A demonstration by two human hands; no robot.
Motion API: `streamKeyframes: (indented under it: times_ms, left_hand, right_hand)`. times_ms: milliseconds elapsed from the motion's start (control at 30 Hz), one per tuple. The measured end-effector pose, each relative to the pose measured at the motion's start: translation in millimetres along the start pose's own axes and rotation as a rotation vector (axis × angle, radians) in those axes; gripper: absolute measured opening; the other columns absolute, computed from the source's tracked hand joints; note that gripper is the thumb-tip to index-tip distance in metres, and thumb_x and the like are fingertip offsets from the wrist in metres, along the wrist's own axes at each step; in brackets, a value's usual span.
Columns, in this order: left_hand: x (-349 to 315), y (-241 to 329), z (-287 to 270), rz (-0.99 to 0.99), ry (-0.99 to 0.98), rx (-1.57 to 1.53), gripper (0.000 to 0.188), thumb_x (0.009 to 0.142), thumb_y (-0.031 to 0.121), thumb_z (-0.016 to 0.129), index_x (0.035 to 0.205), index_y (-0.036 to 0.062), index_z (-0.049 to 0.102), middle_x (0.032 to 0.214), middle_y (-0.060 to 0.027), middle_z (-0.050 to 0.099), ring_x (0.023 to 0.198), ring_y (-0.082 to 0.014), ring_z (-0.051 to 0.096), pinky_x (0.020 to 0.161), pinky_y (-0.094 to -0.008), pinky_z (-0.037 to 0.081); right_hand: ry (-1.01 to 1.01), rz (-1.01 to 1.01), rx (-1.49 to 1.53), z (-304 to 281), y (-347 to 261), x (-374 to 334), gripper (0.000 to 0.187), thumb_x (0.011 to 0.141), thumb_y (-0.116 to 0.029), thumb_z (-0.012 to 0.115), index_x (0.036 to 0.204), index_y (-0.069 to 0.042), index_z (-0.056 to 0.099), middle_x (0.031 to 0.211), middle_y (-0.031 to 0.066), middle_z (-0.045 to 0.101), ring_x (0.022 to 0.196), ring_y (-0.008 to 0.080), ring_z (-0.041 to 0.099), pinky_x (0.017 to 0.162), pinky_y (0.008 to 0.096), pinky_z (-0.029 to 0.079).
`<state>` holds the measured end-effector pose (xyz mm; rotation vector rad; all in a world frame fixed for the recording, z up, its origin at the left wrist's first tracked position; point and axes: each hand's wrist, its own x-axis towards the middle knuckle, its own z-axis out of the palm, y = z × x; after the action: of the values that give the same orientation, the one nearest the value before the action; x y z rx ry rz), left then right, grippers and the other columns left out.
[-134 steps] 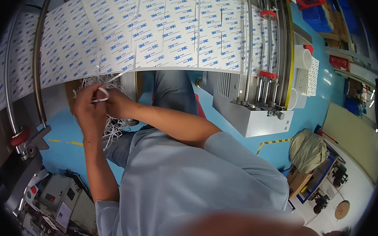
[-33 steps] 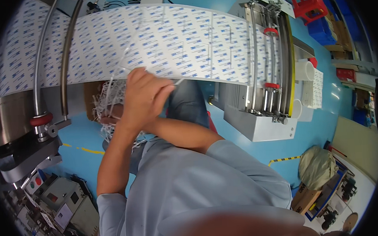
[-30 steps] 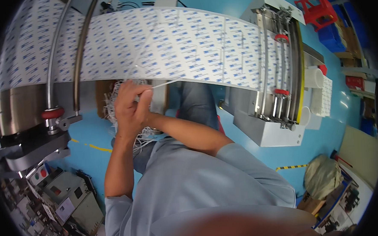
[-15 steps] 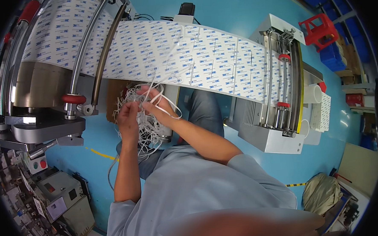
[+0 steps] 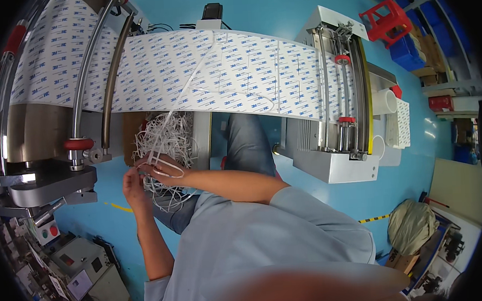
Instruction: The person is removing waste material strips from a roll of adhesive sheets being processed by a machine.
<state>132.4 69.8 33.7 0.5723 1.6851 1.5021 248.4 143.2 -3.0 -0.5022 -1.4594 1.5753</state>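
Observation:
A thin white strip [image 5: 192,76] peels up from the wide white sheet with blue print [image 5: 155,68] and slants down to my right hand [image 5: 168,166]. That hand is closed round the strip, which also hangs in a loop beside its wrist. Just left of it, my left hand [image 5: 134,187] has its fingers drawn together near the strip's lower end. What lies between those fingertips is too small to make out. Behind my hands a tangled heap of white strips [image 5: 166,131] fills the space below the sheet's near edge and spills over by my leg.
The sheet runs between steel rollers [image 5: 87,71] at left and a roller unit [image 5: 334,156] at right. A cardboard panel [image 5: 129,135] stands beside the heap. A red stool [image 5: 386,22] is at the far right. A control box with buttons [image 5: 48,231] sits lower left.
Both hands have moved left and nearer my body, drawing the strip out longer from the sheet. More of the tangled heap now shows. The whole view has shifted slightly.

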Motion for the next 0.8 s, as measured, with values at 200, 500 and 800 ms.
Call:
streamKeyframes:
  times_ms: [200,500,800]
  left_hand:
    - [-8.5,3.3,37.6,0.328,0.154,0.437,0.030,0.087,0.015,0.058,0.112,0.0001,0.051,0.103,-0.0078,0.053,0.095,-0.0166,0.050,0.083,-0.0283,0.040]
    - [-50.7,70.4,257.0,1.125,-0.694,0.820,0.040,0.071,0.012,0.068,0.109,0.0062,0.058,0.115,-0.0125,0.053,0.104,-0.0316,0.048,0.091,-0.0411,0.035]
    - [-34.3,69.8,265.1,1.189,-0.902,0.709,0.007,0.074,0.014,0.065,0.076,0.0079,0.064,0.070,-0.0077,0.056,0.074,-0.0286,0.052,0.079,-0.0378,0.039]
  right_hand:
    - [-0.089,-0.038,-0.199,-37.8,9.7,-4.8,0.012,0.084,-0.010,0.053,0.094,-0.003,0.056,0.082,0.0149,0.058,0.076,0.0300,0.056,0.066,0.0352,0.045]
    - [-0.252,-0.012,0.052,-20.0,58.0,-18.5,0.020,0.082,-0.023,0.057,0.093,-0.007,0.056,0.087,0.0097,0.059,0.080,0.0238,0.057,0.070,0.0367,0.043]
    - [-0.312,0.098,0.416,-50.0,113.6,-49.6,0.030,0.087,-0.025,0.048,0.112,-0.008,0.051,0.116,0.0088,0.052,0.109,0.0168,0.050,0.091,0.0313,0.041]
